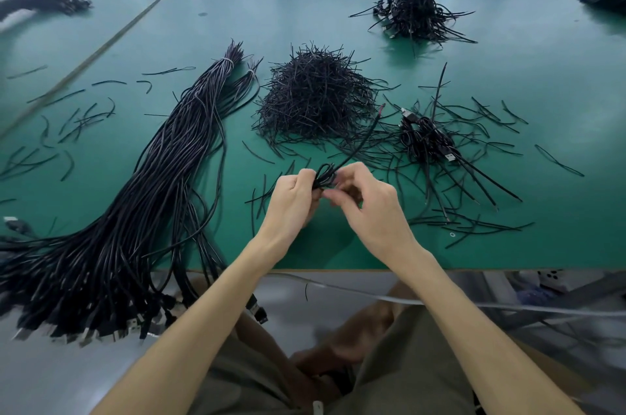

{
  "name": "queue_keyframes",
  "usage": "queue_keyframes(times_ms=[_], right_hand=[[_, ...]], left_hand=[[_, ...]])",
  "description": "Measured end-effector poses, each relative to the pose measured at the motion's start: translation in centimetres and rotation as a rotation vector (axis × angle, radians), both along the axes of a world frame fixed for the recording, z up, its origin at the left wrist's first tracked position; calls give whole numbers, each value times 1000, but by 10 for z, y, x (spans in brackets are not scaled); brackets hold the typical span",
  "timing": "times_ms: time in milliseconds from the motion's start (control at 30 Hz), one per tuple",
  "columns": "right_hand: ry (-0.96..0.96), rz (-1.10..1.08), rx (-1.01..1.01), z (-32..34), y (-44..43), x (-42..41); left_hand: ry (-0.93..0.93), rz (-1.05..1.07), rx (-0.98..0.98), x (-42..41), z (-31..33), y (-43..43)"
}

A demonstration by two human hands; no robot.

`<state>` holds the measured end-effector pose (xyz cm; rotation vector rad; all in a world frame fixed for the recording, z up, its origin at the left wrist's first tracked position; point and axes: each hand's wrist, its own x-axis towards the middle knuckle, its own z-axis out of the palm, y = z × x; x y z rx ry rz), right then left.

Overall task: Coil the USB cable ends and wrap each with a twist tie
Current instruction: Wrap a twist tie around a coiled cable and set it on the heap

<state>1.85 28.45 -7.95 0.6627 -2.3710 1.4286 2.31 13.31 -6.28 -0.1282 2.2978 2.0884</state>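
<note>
at the centre of the frame, above the green table's [338, 21] near edge, the left hand [291, 203] grips a small coiled usb cable [324, 174], whose free end runs up and right toward the pile of twist ties [315, 99]. the right hand [369, 208] pinches at the coil, perhaps on a tie, too blurred to tell. a long cable bundle [142, 204] lies at left.

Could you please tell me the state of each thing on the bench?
Cable in hands: coiled, one end trailing free.
Left hand: grips the coil.
Right hand: pinches the coil.
Cable bundle: uncoiled, banded at far end.
Twist ties: loose heap.
Finished cables: coiled, piled.
</note>
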Motion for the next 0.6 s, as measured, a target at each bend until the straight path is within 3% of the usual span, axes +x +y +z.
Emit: queue_keyframes(times_ms=[100, 300, 600], right_hand=[[-151, 89, -89, 2, 2, -1], [-219, 156, -173, -2, 1, -3], [-72, 77, 14, -5, 3, -2]], left_hand=[[2, -32, -35, -2, 1, -2], [-26, -176, -54, -3, 3, -10], [26, -159, -52, -3, 0, -10]])
